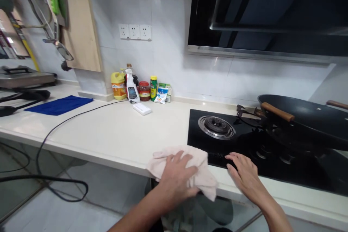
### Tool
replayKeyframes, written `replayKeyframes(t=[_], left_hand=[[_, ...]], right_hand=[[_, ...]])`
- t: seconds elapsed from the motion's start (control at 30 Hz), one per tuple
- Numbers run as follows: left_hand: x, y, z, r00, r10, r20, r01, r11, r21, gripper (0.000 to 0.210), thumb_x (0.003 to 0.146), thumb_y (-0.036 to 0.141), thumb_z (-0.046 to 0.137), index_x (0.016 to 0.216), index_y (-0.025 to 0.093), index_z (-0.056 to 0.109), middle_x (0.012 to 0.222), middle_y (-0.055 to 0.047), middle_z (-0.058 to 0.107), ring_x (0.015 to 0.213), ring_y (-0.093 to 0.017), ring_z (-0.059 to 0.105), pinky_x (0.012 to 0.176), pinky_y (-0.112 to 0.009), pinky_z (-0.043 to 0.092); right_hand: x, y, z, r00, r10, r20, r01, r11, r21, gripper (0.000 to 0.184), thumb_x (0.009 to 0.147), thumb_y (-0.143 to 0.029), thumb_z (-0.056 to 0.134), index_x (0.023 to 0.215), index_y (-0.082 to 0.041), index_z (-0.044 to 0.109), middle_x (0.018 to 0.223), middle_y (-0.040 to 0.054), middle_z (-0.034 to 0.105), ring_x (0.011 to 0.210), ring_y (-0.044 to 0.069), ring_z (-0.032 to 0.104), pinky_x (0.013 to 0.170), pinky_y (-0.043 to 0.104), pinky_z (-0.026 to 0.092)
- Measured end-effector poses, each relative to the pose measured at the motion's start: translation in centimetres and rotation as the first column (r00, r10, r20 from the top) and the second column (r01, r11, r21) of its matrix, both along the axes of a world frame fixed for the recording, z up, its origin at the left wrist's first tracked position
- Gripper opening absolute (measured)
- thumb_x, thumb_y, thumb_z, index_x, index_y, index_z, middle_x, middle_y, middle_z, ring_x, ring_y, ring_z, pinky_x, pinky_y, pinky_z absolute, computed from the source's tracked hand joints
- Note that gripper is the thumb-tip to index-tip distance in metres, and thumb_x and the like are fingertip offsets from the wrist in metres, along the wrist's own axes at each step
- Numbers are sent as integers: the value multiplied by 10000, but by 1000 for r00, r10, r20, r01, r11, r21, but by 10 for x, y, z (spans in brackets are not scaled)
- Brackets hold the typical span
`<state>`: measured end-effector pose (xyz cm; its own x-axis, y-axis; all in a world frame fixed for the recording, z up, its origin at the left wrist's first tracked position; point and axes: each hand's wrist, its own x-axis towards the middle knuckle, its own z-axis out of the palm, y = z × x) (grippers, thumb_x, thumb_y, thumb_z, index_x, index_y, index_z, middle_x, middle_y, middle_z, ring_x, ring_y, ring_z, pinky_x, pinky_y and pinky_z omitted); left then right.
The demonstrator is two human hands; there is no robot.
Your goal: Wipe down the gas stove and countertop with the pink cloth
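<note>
My left hand (175,175) spreads fingers over cloth (200,158) whose overhang could drag it off; right hand (246,175), fingers loosely together.

White counter (103,130), pale cloth (199,157) at front edge.
Also present: 1 blue cloth (61,105), 1 hob (244,143), 1 spray bottle (132,88).

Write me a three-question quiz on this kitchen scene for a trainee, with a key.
1. Which hand is on the pale pink cloth?

2. True or false: the wok is to the right of the uncovered gas burner.

3. How many white socket plates show in a row?
A) two
B) three
C) five

Key: 1. The left hand. 2. True. 3. B.
</note>
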<state>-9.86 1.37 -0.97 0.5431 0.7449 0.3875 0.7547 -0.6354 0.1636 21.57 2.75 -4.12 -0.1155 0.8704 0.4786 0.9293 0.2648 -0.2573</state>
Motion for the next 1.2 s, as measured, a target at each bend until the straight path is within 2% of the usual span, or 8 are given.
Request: replayKeyframes(t=[0.17,0.27,0.4,0.53,0.73,0.93,1.03,1.2], left_hand=[[-75,16,19,964,258,-60,-261,963,-58,483,857,591,694,1280,359,710,1533,-84,561,1454,-440,414,1128,-660,354],[-92,25,38,941,297,-160,-324,929,-179,534,926,615,580,1407,385,623,1625,-91,449,1512,-460,322,1138,-712,299],[-72,44,49,952,238,-191,-286,916,-283,556,994,649,391,1494,439,512,1683,-86,343,1549,-478,216,1134,-766,224],[-30,78,43,955,224,-196,-279,904,-325,636,999,689,280,1544,409,447,1707,-86,288,1568,-460,152,1178,-743,147],[10,146,36,937,291,-194,-341,882,-325,757,962,758,197,1594,374,358,1718,-79,259,1570,-457,136,1202,-716,122],[28,235,31,917,362,-170,-398,867,-299,791,923,802,199,1564,387,408,1706,-57,295,1562,-451,166,1191,-725,141],[37,284,28,911,382,-154,-412,868,-279,791,906,818,219,1551,405,419,1701,-39,310,1561,-435,175,1196,-717,131],[45,358,29,909,389,-149,-416,872,-259,764,899,823,227,1514,434,458,1675,-23,358,1535,-401,240,1192,-693,167]], right_hand=[[-6,-1,-3,1000,5,24,-6,1000,24,344,1015,-437,403,1230,-299,634,1322,91,609,1261,309,533,1024,545,424],[-7,-2,-3,1000,12,22,-13,999,33,353,1000,-469,436,1216,-284,645,1313,106,619,1241,321,540,1014,547,422],[-3,2,18,998,55,7,-55,997,-49,351,1002,-487,430,1151,-292,681,1202,100,673,1076,305,606,923,515,454],[-11,27,68,983,152,-106,-168,972,-165,404,1052,-498,339,1025,-287,682,1048,60,694,920,239,645,861,423,466],[-55,98,121,983,166,-79,-160,984,83,287,1028,-395,434,941,-258,671,998,35,687,923,219,647,803,356,424],[-81,133,82,948,312,-63,-279,911,303,241,1031,-250,438,900,-217,638,930,52,684,906,204,627,825,350,398],[-92,119,63,894,447,12,-432,857,282,233,1036,-188,441,899,-205,629,859,32,653,826,177,586,818,352,369],[-109,90,63,801,592,93,-595,768,236,185,974,-118,498,842,-207,593,780,-6,600,716,145,511,790,344,346]])
